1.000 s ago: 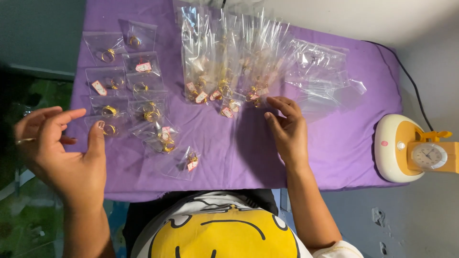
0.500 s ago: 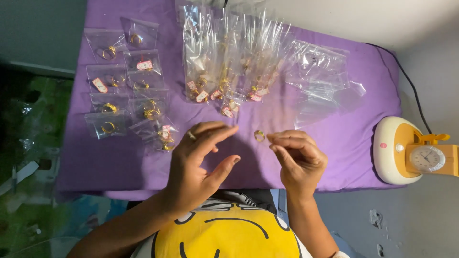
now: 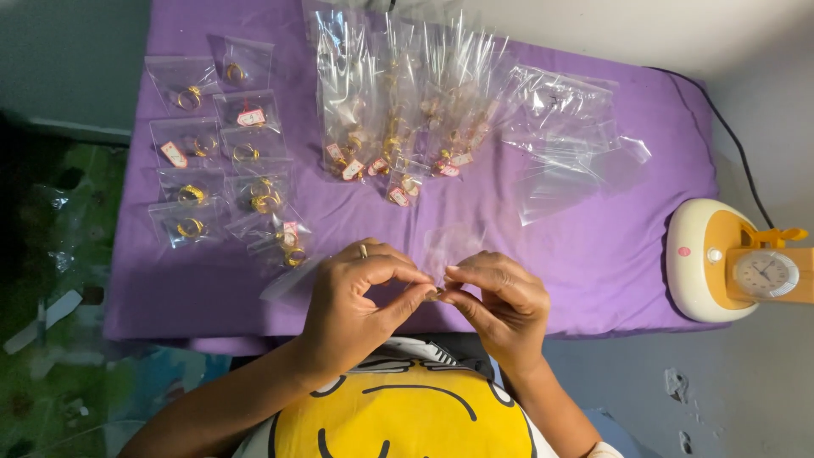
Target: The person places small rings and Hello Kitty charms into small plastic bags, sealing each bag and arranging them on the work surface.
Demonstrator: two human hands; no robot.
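Note:
My left hand (image 3: 360, 297) and my right hand (image 3: 500, 301) meet fingertip to fingertip above the near edge of a purple cloth (image 3: 593, 246). Between them they pinch a small gold ring (image 3: 434, 294) inside a thin clear bag (image 3: 445, 250) that rises from the fingers. I wear a ring on a left finger. To the left lie small clear bags with gold rings and tags (image 3: 220, 157). A heap of longer filled bags (image 3: 398, 110) lies at the back centre.
Empty clear bags (image 3: 564, 127) are piled at the back right of the cloth. A cream and orange device with a round dial (image 3: 738, 263) stands to the right, its black cable (image 3: 738, 144) running back. Patterned floor shows at left.
My left hand swung in from the far left to the middle and joined the right hand. The right hand drew back from the bag heap with a small piece; both now pinch it.

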